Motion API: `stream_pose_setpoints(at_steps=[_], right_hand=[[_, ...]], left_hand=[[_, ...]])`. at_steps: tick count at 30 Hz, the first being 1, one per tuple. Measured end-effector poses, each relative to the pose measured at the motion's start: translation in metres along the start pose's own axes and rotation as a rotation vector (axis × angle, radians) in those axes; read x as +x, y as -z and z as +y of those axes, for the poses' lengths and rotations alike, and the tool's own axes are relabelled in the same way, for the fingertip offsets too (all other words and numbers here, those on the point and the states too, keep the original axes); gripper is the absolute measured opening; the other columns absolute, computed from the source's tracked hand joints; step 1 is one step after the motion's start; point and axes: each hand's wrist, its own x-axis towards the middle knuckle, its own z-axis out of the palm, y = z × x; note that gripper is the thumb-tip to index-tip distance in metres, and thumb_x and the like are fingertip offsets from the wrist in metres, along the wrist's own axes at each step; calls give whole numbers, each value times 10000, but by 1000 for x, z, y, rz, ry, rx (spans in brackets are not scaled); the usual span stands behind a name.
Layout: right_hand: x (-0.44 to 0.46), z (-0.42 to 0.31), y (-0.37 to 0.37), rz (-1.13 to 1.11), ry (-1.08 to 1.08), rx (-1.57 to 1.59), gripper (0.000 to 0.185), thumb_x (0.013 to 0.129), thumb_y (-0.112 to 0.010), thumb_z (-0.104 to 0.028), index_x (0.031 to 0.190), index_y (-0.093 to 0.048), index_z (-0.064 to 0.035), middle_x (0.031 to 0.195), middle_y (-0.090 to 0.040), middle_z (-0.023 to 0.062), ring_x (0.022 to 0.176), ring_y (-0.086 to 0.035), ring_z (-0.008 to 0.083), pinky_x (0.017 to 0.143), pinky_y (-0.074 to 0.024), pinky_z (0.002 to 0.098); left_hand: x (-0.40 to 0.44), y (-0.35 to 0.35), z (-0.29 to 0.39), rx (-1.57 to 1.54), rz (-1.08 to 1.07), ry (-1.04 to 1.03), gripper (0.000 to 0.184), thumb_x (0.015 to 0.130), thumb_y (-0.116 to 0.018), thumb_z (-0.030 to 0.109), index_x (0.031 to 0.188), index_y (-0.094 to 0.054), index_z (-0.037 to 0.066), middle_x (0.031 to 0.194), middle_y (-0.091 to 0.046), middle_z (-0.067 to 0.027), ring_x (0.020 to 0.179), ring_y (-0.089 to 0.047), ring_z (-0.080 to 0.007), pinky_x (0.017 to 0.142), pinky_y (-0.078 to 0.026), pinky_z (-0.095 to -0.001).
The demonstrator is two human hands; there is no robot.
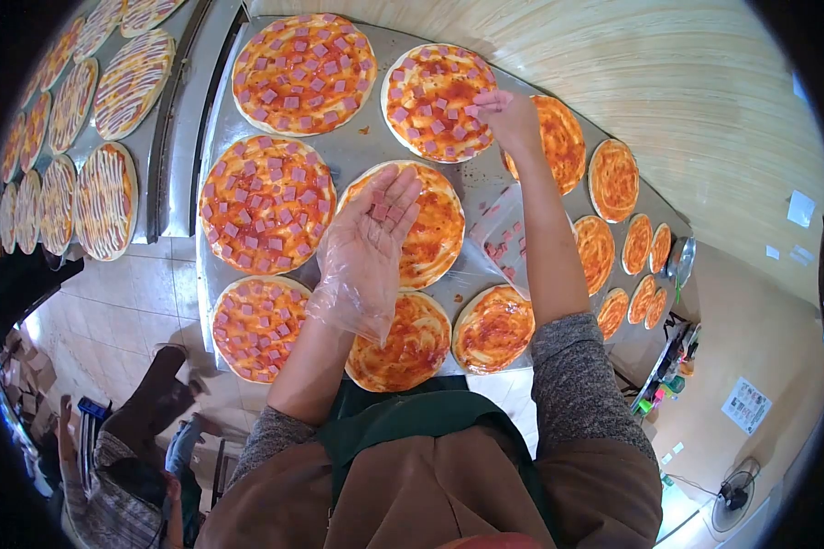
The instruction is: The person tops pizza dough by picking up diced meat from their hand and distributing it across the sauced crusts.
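Observation:
My left hand (pixel 371 233), in a clear plastic glove, is palm up with fingers spread over a sauced pizza base (pixel 435 229); a few pink meat cubes (pixel 384 209) lie on its fingers. My right hand (pixel 506 114) is at the right edge of a partly topped pizza (pixel 430 82), fingers pinched at a meat cube. Beneath my right forearm sits a clear container (pixel 504 240) of meat cubes, partly hidden. Pizzas covered with meat cubes (pixel 267 203) stand at the left of the metal table.
Sauced bases (pixel 613 180) continue along the metal table (pixel 357 151) to the right. White-striped pizzas (pixel 105 201) fill another table at the left. People (pixel 137 476) are at the lower left. A wall runs along the far side, and a fan (pixel 732 496) stands at the lower right.

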Motion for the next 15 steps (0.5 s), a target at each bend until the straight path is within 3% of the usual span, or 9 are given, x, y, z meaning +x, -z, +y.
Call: stream_pose_setpoints(at_steps=[8, 13, 15], right_hand=[[-2, -6, -8, 136, 79, -404, 118, 822, -755, -136, 911, -723, -65, 811, -735, 93, 737, -714, 213, 672, -542, 356], [-82, -61, -17, -51, 410, -16, 148, 840, -738, -176, 885, -714, -38, 850, -725, 104, 765, -699, 243, 736, -540, 376], [-118, -83, -23, -153, 479, -14, 151, 826, -748, -167, 885, -701, -36, 897, -713, 102, 805, -682, 264, 776, -531, 385]], left_hand=[[3, 3, -1, -6, -40, -3, 492, 1048, -384, 263, 1429, -405, -48, 1471, -458, -201, 1403, -417, -284, 1177, -308, -398], [5, 3, 0, -21, -69, 10, 522, 1058, -356, 313, 1429, -401, -51, 1468, -456, -185, 1391, -421, -278, 1171, -315, -402], [7, 4, -2, -49, -69, 4, 537, 1066, -332, 339, 1433, -399, -47, 1450, -469, -173, 1362, -443, -275, 1166, -320, -404]])
